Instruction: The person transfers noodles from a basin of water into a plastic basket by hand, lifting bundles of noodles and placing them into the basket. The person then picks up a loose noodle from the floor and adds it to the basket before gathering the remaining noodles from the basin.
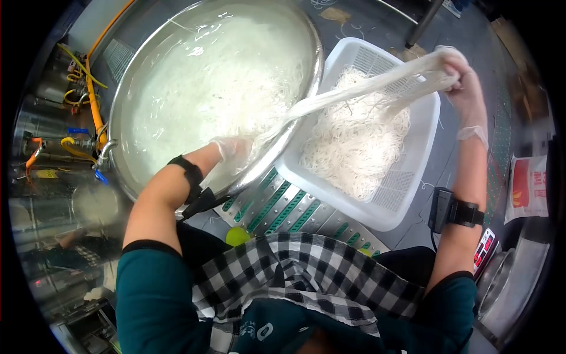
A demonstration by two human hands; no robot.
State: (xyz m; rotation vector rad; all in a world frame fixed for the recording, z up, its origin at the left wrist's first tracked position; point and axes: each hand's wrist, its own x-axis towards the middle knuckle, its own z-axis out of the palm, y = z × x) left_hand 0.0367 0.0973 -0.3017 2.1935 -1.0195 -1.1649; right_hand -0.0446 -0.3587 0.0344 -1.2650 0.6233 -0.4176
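Observation:
My right hand (463, 79), in a clear plastic glove, is closed around a long bundle of thin white noodles (354, 91) and holds it high above the basket's far right side. The bundle stretches down leftward over the vat's rim into cloudy water. Part of it also hangs from my hand toward the noodle heap (359, 147) in the white plastic basket (377, 219). My gloved left hand (236, 148) dips into the water inside the large round metal vat (318, 56), beside the bundle's lower end. Its fingers are hidden under water and noodles.
A slatted metal step (289, 206) lies in front of me, with a green round object (237, 236) near it. Orange and yellow hoses (93, 106) run along the left. On the right are a red-and-white sack (526, 187) and a red digital display (484, 248).

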